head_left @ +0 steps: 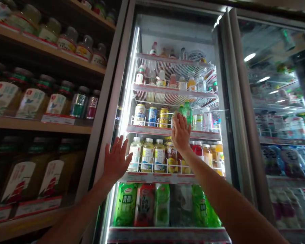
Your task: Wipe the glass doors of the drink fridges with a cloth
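My left hand is raised with its fingers spread, palm toward the left edge of the glass fridge door. Nothing shows in it. Higher up and to the right, my right hand is up at the glass, its fingers close together and pointing upward. A small pale patch shows by those fingertips; what lies under the palm is hidden. Behind this hand are a yellow can, a green bottle and a shelf edge. Tea bottles stand behind the glass between both hands.
Wooden shelves with bottles and jars run along the left. A metal door frame divides this fridge from another glass door on the right. Large green bottles fill the low fridge shelf.
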Tool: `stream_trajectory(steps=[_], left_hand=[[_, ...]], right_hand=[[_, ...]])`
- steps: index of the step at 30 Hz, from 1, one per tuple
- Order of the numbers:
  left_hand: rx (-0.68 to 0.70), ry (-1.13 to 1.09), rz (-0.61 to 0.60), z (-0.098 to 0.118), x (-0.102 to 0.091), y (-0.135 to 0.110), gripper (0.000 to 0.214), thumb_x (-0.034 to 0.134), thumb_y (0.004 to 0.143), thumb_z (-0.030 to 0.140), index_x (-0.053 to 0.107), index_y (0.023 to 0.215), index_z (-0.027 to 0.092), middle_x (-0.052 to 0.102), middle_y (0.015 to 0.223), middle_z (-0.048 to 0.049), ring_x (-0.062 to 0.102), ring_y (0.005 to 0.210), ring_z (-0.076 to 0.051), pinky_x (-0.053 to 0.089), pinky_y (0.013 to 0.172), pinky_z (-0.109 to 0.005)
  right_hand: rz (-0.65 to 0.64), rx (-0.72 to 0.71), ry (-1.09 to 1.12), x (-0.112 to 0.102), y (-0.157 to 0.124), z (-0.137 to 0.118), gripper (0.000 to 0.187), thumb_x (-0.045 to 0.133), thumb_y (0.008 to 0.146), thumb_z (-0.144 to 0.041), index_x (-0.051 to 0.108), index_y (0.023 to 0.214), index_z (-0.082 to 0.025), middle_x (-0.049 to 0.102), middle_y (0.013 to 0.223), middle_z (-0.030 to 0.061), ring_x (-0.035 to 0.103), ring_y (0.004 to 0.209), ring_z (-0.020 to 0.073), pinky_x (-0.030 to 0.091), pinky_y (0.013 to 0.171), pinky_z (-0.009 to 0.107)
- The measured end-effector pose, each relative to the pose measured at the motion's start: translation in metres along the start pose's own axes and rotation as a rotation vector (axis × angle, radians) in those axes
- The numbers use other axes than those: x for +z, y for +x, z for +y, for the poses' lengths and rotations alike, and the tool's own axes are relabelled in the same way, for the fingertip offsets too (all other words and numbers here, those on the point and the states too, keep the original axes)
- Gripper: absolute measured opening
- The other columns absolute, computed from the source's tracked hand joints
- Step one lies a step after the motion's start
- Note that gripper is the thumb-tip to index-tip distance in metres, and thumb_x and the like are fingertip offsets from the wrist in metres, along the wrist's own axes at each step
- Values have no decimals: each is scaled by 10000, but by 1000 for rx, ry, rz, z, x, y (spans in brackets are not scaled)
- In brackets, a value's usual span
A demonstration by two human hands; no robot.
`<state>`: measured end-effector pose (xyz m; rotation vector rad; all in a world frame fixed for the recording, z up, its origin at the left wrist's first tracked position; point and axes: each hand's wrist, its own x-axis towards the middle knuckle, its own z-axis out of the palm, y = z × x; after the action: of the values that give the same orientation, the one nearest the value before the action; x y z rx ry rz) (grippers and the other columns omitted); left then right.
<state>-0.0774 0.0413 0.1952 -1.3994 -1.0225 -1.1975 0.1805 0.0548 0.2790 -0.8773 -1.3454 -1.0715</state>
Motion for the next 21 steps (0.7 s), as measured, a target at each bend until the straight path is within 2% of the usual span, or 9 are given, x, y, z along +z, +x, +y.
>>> stream_trajectory(steps=[1,5,7,9,11,13,16,18,21], left_hand=[[0,3,2,-3,-1,-1,523,347,916,382,342,1388,157,370,1446,-160,338,1345,-294,183,1096,-545],[-1,-11,-6,-11,-5,-6,504,339,913,380,387,1358,149,430,1407,-161,375,1323,-286,207,1089,-531],[-8,-17,-5,-16,-8,-8,491,344,909,378,415,1333,140,445,1395,-163,383,1317,-283,229,1084,-514],[-26,-18,10,-23,-12,-12,475,352,906,361,424,1321,141,443,1398,-159,374,1323,-275,240,1082,-494],[-52,-21,25,-30,-16,-15,476,356,903,348,412,1327,141,435,1404,-158,371,1325,-268,238,1085,-483],[-90,-29,30,-38,-21,-18,484,350,899,341,400,1336,139,434,1403,-159,378,1318,-268,237,1086,-479],[-166,-44,14,-49,-29,-20,494,348,890,346,402,1337,143,433,1401,-159,375,1316,-272,239,1086,-478],[-198,-46,11,-55,-34,-22,491,349,887,358,417,1326,147,429,1403,-160,373,1316,-276,241,1085,-480],[-209,-35,31,-62,-38,-23,488,339,894,376,432,1311,139,434,1397,-167,383,1309,-283,257,1078,-477]], right_hand=[[-40,-75,2,2,-2,-7,585,369,865,-176,272,1436,-261,337,1483,72,246,1383,281,245,1067,572],[-296,-648,65,6,-13,-41,626,433,840,-176,262,1431,-292,335,1493,5,191,1405,221,160,1126,523],[-308,-601,83,8,-2,-52,605,424,841,-157,292,1416,-290,332,1496,6,211,1399,216,138,1126,536],[-240,-354,84,12,13,-60,576,406,842,-142,330,1397,-274,324,1499,27,226,1392,240,147,1107,572],[-209,-226,94,16,20,-70,558,407,840,-143,357,1382,-266,324,1497,38,220,1393,262,159,1095,592],[-267,-319,104,18,10,-84,555,429,835,-150,371,1374,-267,320,1499,33,192,1402,265,144,1107,587],[-407,-650,140,16,-18,-104,538,454,838,-173,386,1363,-268,309,1507,12,175,1407,251,109,1132,561],[-451,-779,174,14,-25,-113,523,447,850,-181,386,1362,-270,321,1503,4,202,1399,237,100,1137,555],[-410,-575,152,15,-12,-122,549,433,847,-147,359,1381,-252,316,1505,25,208,1398,249,115,1122,583]])
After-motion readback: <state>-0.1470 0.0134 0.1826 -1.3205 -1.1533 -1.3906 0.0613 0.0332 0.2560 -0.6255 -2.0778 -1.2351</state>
